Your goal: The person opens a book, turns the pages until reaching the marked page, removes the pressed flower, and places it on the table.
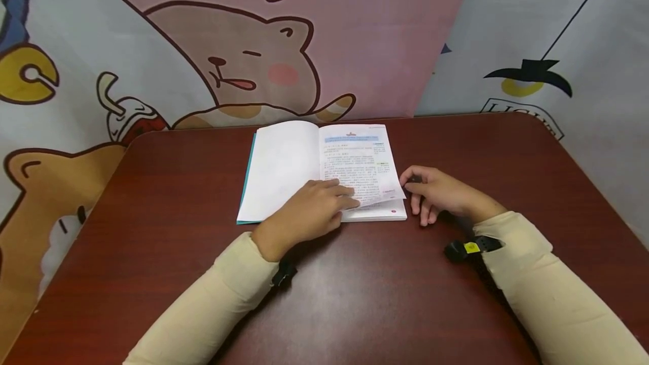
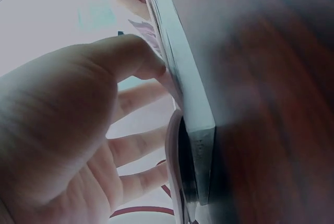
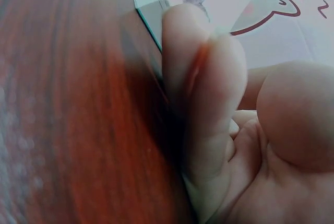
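An open book (image 1: 279, 170) lies on the table, its left page blank and its right page (image 1: 355, 154) printed with text. My left hand (image 1: 309, 210) rests across the lower middle of the book, fingers extended over the printed page. In the left wrist view, the thumb of the left hand (image 2: 68, 119) touches the book's lower edge. Beside the book's right edge, my right hand (image 1: 438, 191) pinches the printed page's edge between thumb and index finger. That page's lower corner is lifted above the pages beneath. The right wrist view shows the right hand's curled fingers (image 3: 209, 93) close to the tabletop.
The reddish-brown table (image 1: 167, 185) extends around the book. Behind it hangs a backdrop with a cartoon bear (image 1: 243, 55). A black strap device (image 1: 463, 249) on the right wrist sits just above the tabletop.
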A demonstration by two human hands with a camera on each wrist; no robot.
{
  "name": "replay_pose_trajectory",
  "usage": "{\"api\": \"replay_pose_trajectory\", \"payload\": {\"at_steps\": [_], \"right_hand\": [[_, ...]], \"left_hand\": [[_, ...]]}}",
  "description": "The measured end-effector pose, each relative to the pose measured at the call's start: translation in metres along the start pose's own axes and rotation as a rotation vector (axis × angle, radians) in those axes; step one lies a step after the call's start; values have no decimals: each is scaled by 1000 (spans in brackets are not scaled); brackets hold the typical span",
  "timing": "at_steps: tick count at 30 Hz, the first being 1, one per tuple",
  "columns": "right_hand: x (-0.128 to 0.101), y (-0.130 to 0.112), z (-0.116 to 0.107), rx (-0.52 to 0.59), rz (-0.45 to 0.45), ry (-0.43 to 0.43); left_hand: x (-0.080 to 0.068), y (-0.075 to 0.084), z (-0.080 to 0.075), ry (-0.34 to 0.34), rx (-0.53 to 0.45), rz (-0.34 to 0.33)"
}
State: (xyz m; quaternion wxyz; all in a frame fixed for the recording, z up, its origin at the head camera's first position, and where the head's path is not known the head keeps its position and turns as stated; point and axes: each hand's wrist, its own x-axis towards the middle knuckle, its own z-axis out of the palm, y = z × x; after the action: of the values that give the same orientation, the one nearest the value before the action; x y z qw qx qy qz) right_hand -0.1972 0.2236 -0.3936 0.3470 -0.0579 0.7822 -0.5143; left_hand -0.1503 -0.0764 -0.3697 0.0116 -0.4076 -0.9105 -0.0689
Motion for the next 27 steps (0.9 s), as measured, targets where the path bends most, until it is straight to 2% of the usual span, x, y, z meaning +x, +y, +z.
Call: {"api": "replay_pose_trajectory", "payload": {"at_steps": [7,10,21,27], "right_hand": [[0,1,0,5,8,-7],[0,1,0,2,5,-5],[1,0,-1,0,-1,-8],[3,2,0,-9,1,-4]], "left_hand": [[0,-1,2,118,59,7],[0,-2,1,148,79,-7],[1,0,2,156,151,-49],[1,-2,3,204,121,-61]]}}
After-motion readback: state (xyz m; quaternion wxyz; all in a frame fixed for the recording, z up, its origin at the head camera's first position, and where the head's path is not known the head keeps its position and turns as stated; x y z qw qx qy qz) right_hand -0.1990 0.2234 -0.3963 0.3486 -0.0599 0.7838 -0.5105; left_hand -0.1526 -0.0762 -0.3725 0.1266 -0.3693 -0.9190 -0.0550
